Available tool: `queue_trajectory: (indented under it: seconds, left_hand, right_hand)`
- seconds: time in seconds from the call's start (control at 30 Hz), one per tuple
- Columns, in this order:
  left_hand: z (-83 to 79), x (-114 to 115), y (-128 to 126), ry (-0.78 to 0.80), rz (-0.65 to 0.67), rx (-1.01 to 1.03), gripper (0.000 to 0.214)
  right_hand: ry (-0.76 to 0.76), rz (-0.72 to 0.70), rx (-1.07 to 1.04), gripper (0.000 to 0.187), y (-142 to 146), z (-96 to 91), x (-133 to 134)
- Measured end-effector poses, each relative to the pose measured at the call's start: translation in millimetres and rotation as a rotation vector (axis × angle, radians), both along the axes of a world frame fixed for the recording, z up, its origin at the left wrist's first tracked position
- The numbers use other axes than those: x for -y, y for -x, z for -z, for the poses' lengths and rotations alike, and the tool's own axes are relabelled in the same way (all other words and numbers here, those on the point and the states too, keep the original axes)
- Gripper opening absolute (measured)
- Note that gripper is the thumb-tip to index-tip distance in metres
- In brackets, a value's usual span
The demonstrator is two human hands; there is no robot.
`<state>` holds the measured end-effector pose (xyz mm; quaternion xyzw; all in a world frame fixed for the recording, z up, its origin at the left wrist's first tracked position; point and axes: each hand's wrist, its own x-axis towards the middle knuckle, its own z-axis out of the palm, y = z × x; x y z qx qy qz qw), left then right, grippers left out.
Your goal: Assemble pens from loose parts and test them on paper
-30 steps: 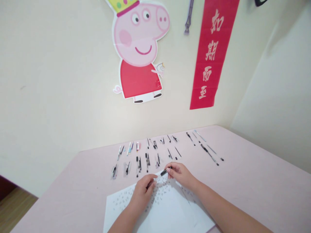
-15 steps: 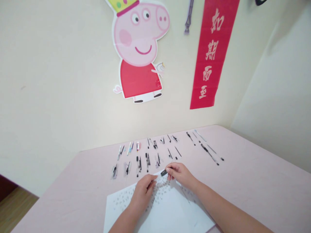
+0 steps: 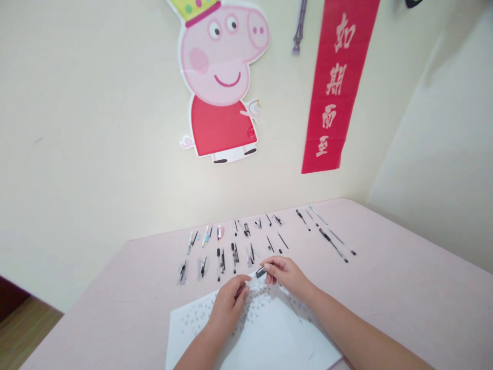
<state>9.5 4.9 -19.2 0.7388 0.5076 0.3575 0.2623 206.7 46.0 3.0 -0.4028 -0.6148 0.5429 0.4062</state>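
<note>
Above the white paper (image 3: 265,339), my left hand (image 3: 231,300) has its thumb and fingers closed around the barrel end of a pen, which is mostly hidden in the grip. My right hand (image 3: 287,275) pinches the pen's black cap (image 3: 261,272) from the other side. Between the two hands a short pale, clear-looking stretch of the pen shows, in line with the cap. Small dark handwritten marks cover the upper part of the paper under both hands.
Behind the paper, pen parts such as a black-capped pen (image 3: 219,264) and a dark refill (image 3: 283,240) lie in rows on the pink table (image 3: 115,308). More pens, including a long black one (image 3: 333,244), lie right. The wall rises behind, with a cartoon pig cutout (image 3: 223,123).
The black cap has turned slightly in my right fingers, and more of a pale stretch shows beside it. My left hand has shifted slightly. The pens on the table stay put.
</note>
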Motion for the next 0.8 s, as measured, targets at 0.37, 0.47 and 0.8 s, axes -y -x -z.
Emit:
queue_trajectory:
  seconds: [0.37,0.47,0.8]
  left_hand:
    - [-2.7,-3,-2,0.149,-0.055,0.408,0.022]
    - [-6.8,-2,-3,0.222,-0.083,0.587,0.023]
    - [-19.1,3,-9,0.440,0.061,0.868,0.029]
  right_hand:
    - [-0.049,0.033,-0.053,0.025,4,9.1,-3]
    - [-0.065,0.001,0.078,0.014,9,9.5,2]
    - [-0.155,-0.044,0.307,0.013,24,1.6,22]
